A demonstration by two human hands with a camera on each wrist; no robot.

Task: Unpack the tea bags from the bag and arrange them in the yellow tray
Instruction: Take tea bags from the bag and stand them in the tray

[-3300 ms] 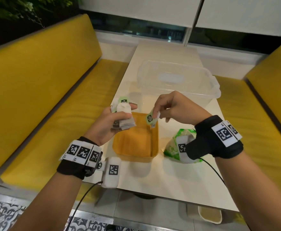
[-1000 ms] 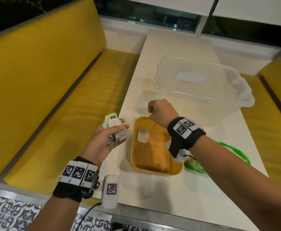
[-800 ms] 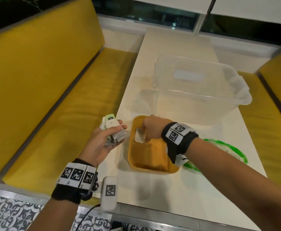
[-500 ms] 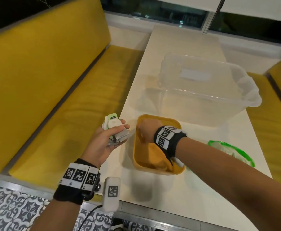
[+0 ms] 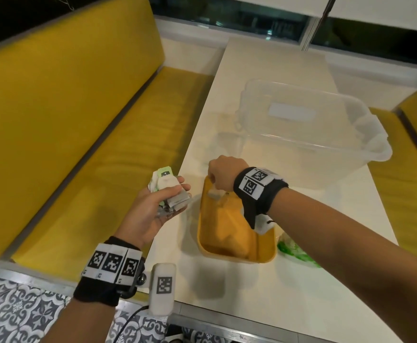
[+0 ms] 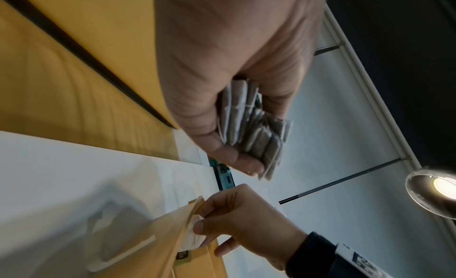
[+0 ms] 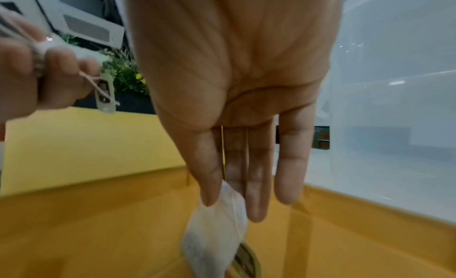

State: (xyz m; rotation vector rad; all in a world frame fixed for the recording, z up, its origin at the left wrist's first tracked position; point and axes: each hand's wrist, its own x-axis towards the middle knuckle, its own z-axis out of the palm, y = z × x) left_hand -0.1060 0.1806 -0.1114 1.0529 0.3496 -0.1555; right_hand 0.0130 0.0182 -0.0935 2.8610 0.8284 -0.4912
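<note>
Right hand (image 5: pixel 221 175) pinches one tea bag (image 7: pixel 217 231) at far end of yellow tray (image 5: pixel 237 256), left hand (image 5: pixel 153 209) fingers curled round remaining stack of tea bags (image 5: pixel 171 194), green bag (image 5: pixel 294 251) on surface right of tray; barely started.

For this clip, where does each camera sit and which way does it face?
Head: above, looking down at yellow tray on table; both forearms show.
Left wrist: under left hand, whose grip holds tea bags.
Right wrist: along right hand, down into tray.
Shared: all show the single tea bag pinched by the right hand.
</note>
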